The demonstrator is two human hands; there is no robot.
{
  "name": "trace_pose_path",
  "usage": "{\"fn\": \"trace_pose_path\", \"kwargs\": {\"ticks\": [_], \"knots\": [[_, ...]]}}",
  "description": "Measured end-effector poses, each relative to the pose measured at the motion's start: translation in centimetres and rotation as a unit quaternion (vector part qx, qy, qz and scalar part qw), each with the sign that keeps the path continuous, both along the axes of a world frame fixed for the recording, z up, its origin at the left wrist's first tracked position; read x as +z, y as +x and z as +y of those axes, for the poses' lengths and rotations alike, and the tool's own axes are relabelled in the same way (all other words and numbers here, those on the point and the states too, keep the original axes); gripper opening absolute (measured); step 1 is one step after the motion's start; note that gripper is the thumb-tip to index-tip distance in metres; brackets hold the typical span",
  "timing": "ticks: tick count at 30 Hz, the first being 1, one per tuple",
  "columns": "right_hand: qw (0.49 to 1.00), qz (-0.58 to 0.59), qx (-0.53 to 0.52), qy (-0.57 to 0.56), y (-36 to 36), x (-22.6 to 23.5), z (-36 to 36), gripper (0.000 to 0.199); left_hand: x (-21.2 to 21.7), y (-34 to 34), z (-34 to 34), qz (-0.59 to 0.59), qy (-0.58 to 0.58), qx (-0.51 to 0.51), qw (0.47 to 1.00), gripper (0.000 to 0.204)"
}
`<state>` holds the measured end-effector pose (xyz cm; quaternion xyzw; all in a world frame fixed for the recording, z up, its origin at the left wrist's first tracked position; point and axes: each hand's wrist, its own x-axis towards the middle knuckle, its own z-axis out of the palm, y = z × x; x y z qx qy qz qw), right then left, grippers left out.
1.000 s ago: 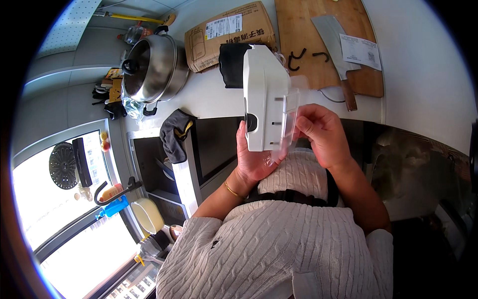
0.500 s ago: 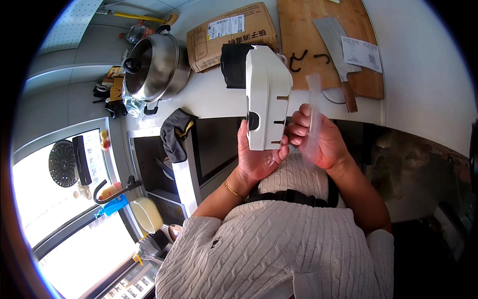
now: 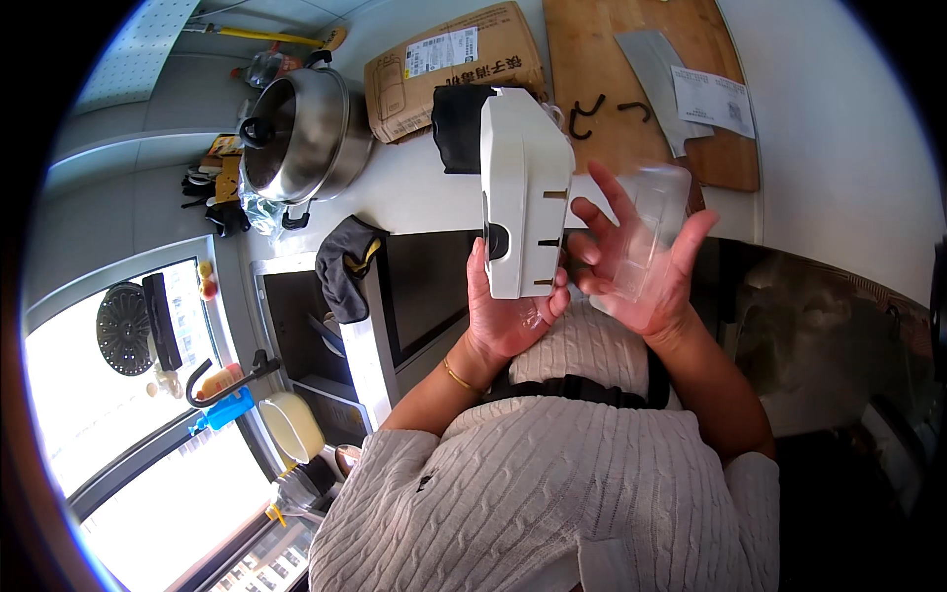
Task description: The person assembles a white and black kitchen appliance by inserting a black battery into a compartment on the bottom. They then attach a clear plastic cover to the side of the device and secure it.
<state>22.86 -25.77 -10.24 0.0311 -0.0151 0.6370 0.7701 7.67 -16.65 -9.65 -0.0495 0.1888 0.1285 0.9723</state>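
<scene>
My left hand [image 3: 501,318] is closed round the lower end of a white plastic box-shaped case [image 3: 531,187], which stands upright with narrow slots along its right side. A black piece [image 3: 460,130] juts from its upper left. Some crinkled clear film shows by the fingers of that hand. Beside the case, my right hand [image 3: 669,301] has its fingers spread, with a clear plastic tray [image 3: 659,202] held against the palm. Through the tray, part of the hand shows. The tray's upper end is blurred.
Behind lie a cardboard box [image 3: 404,99] and a wooden cutting board [image 3: 592,49] bearing a cleaver [image 3: 656,84], a paper slip [image 3: 725,104] and several black hooks [image 3: 582,120]. A lidded steel pot [image 3: 326,138] stands left. A dark cloth [image 3: 343,271] hangs over the counter edge.
My right hand has opened its fingers, and the clear tray has turned from edge-on to showing its broad face. My left hand keeps the white case nearly still.
</scene>
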Motion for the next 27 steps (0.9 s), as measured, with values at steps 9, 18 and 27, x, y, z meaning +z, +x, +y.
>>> {"fn": "trace_pose_path", "kwargs": {"ticks": [9, 18, 27], "knots": [[0.971, -0.165, -0.038, -0.169, -0.2, 0.7, -0.5, 0.057, -0.5, -0.2, 0.0, 0.003, -0.009, -0.007, 1.000, 0.077], [0.848, -0.455, -0.099, -0.254, -0.1, 2.3, -1.2, 0.040, -0.7, -0.3, -0.1, 0.016, 0.024, -0.005, 1.000, 0.082], [0.796, -0.492, -0.199, -0.290, -0.4, 3.0, -0.6, 0.037, -0.8, -0.3, -0.1, 0.028, 0.030, -0.014, 0.999, 0.070]]}}
